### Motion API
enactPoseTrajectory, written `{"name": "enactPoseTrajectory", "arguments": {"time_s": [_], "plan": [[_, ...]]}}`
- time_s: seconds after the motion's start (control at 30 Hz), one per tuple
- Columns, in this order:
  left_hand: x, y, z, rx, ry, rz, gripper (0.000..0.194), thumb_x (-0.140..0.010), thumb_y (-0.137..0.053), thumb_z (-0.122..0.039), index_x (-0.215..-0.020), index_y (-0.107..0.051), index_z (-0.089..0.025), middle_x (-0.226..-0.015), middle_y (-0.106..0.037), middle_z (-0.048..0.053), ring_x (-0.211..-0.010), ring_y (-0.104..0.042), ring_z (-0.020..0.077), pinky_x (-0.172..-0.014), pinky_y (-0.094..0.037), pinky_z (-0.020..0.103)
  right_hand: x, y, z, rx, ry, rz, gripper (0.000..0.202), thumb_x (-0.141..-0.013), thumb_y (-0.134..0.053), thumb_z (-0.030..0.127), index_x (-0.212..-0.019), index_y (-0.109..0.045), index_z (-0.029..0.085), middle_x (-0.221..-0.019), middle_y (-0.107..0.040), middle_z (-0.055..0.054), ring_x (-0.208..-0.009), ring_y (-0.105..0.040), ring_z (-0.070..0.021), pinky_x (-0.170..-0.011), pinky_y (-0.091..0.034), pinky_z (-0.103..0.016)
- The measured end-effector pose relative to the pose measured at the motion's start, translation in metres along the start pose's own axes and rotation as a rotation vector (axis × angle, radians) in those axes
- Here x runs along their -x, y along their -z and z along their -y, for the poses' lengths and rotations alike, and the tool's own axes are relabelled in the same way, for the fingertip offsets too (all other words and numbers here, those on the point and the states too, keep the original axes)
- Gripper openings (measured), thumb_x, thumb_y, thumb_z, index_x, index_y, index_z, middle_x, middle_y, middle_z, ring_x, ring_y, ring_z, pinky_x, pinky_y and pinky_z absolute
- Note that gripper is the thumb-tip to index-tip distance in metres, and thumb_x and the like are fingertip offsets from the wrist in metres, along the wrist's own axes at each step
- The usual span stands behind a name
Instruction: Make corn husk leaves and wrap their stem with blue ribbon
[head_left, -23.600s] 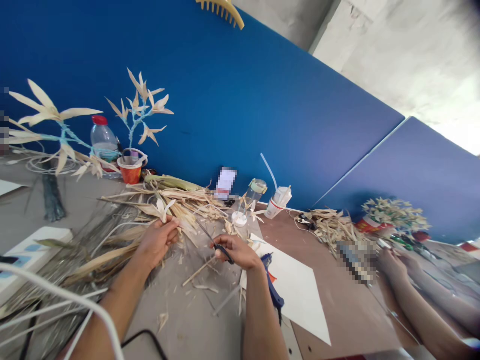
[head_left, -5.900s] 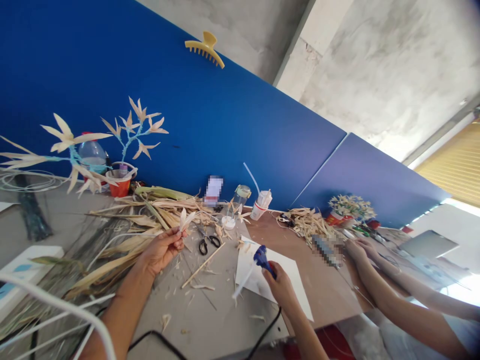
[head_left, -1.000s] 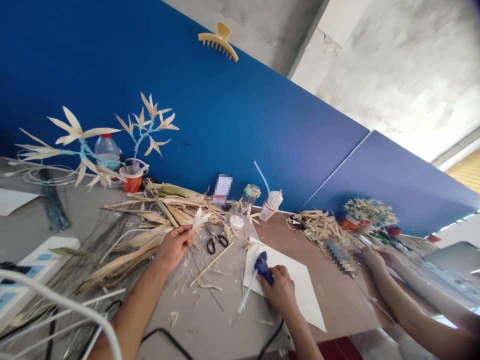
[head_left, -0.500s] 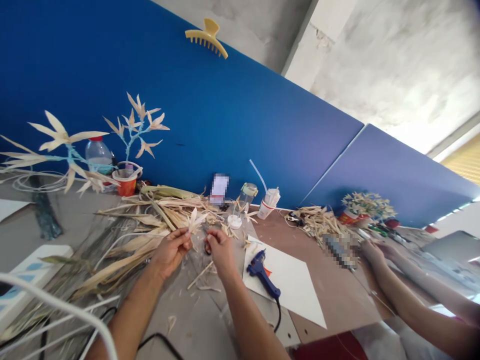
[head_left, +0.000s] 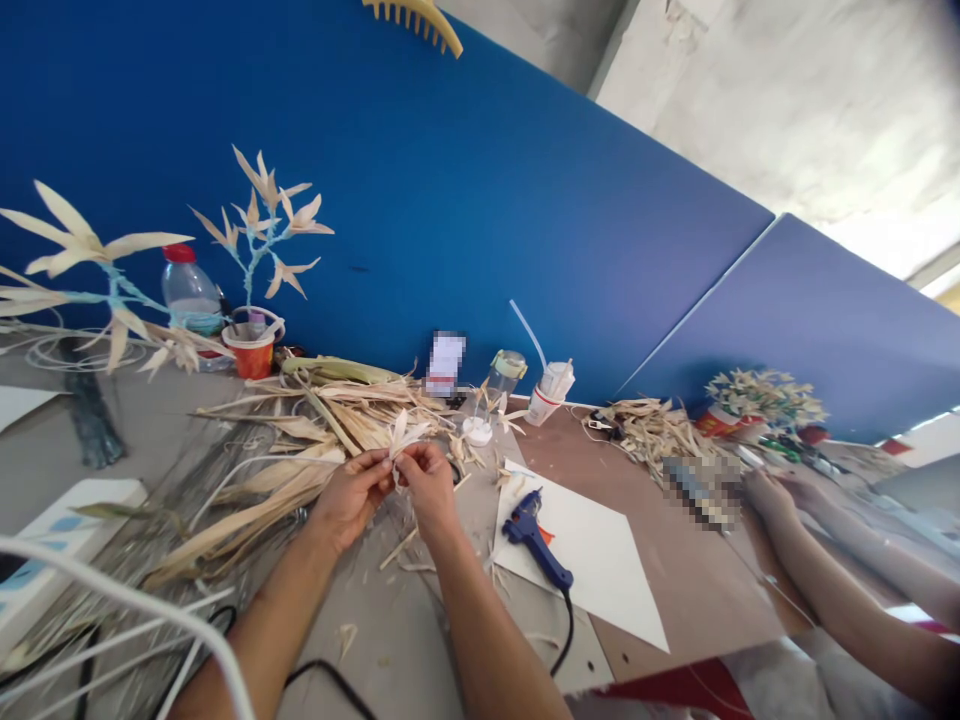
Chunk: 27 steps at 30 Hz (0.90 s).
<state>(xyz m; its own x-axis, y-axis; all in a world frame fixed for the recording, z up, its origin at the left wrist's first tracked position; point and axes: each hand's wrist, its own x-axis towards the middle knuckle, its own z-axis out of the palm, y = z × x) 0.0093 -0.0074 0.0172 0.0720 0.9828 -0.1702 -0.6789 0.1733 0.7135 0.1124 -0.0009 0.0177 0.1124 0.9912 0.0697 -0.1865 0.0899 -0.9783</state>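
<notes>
A pale flower of dried corn husk (head_left: 405, 432) stands upright between my two hands. My left hand (head_left: 358, 492) pinches it low down from the left, thumb against fingers. My right hand (head_left: 429, 485) is closed at its base from the other side, and the fingertips of both hands nearly meet. The flower's lower end is mostly covered by my fingers. A small dark ring (head_left: 455, 470) shows just past my right hand; I cannot tell whether it is held. Dried corn husks (head_left: 367, 410) lie heaped behind my hands.
A blue glue gun (head_left: 536, 540) rests on white paper (head_left: 600, 570) to the right. Husk flowers on blue stems (head_left: 259, 250) stand at left, near a bottle (head_left: 187, 290). A power strip (head_left: 67, 540) and white cable (head_left: 150, 610) lie at lower left. Another person's arms (head_left: 810, 560) reach in at right.
My right hand has come left and up to the flower and now touches its base; before, the hands were apart. The camera view has tilted slightly downward.
</notes>
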Motion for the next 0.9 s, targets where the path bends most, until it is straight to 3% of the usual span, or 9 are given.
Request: {"name": "enactPoseTrajectory", "arguments": {"time_s": [0.53,0.7,0.9], "plan": [[0.0005,-0.0015,0.0094,-0.259,-0.174,-0.077,0.021,-0.053,-0.076,-0.025,-0.069,-0.068,-0.014,-0.051,-0.052,-0.004,-0.049,-0.041,0.0080,-0.048,-0.032,0.021,-0.0015,-0.0017,-0.0071,-0.001,0.042,-0.016,0.015,-0.066,-0.063,0.030,-0.069,-0.053,0.018,-0.058,-0.051,0.006,-0.051,-0.045,-0.0088,-0.049,-0.038,-0.021],[0.0019,0.0000,0.0095,-0.269,-0.256,-0.024,0.021,-0.060,-0.072,-0.028,-0.076,-0.070,-0.014,-0.055,-0.053,-0.003,-0.054,-0.045,0.0102,-0.052,-0.036,0.023,-0.0012,-0.0026,-0.0029,-0.023,0.086,-0.040,0.016,-0.065,-0.064,0.028,-0.070,-0.053,0.019,-0.061,-0.053,0.005,-0.055,-0.047,-0.0097,-0.051,-0.038,-0.022],[0.0029,0.0004,0.0058,-0.407,-0.323,-0.065,0.028,-0.060,-0.073,-0.039,-0.075,-0.069,-0.015,-0.056,-0.053,-0.002,-0.053,-0.047,0.0108,-0.050,-0.036,0.023,-0.0043,-0.0004,-0.0015,-0.060,0.059,0.008,0.019,-0.061,-0.067,0.028,-0.068,-0.052,0.019,-0.057,-0.053,0.005,-0.051,-0.045,-0.0093,-0.049,-0.035,-0.022]]}}
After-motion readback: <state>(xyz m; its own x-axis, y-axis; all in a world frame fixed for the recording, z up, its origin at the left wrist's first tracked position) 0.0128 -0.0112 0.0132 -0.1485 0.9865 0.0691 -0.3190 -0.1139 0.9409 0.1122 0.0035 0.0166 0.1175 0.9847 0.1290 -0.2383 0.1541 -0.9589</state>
